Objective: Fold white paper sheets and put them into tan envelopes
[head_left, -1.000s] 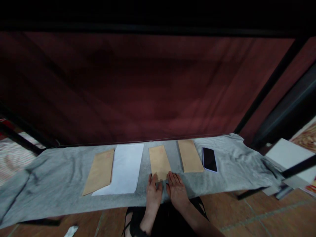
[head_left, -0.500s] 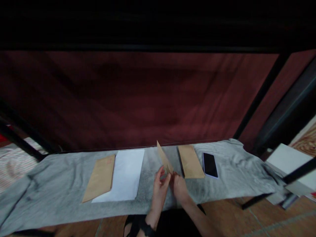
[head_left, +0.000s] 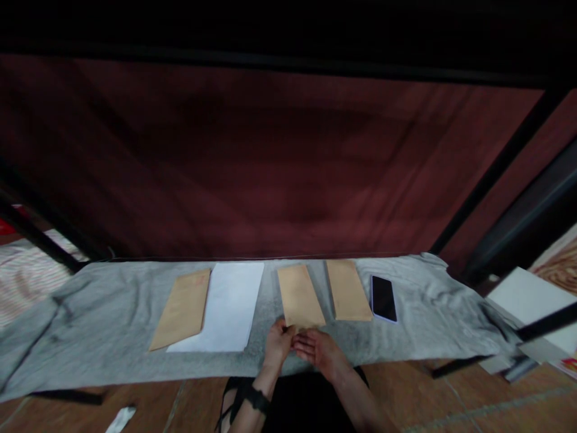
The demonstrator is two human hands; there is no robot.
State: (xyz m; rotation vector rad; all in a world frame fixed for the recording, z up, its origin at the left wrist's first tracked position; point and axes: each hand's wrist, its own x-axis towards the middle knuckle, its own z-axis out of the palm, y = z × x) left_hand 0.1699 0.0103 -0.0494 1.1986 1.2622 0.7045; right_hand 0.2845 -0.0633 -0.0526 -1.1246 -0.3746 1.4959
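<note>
Brown envelope [head_left: 301, 294] is placed directly ahead of the two hands, its near end met by the fingers and the rest of it stretched away from the body. Its long axis is pointed forward, with the far end slanted to the left. The near left corner is pinched in the grip of the left hand [head_left: 278, 343], whose wrist is circled by a black band [head_left: 256, 398]. The right hand [head_left: 319, 350] is turned partly palm up at the near edge, its fingers bent towards the left hand; whether any paper is gripped by it cannot be told. Both hands are set about equally near, the left one at the corner, the right one just below the edge. Whether the envelope is wholly supported by the cloth cannot be made out.

The surface is covered by a grey cloth [head_left: 112, 325], wrinkled towards both ends. White paper [head_left: 234, 307] is laid to the left, partly overlapped by another envelope [head_left: 183, 310]. To the right, an envelope stack [head_left: 350, 291] and a phone [head_left: 383, 299] are set side by side. Behind, the room is closed off by a dark red panel [head_left: 293, 180]; below, a tiled floor [head_left: 406, 388] is seen.
</note>
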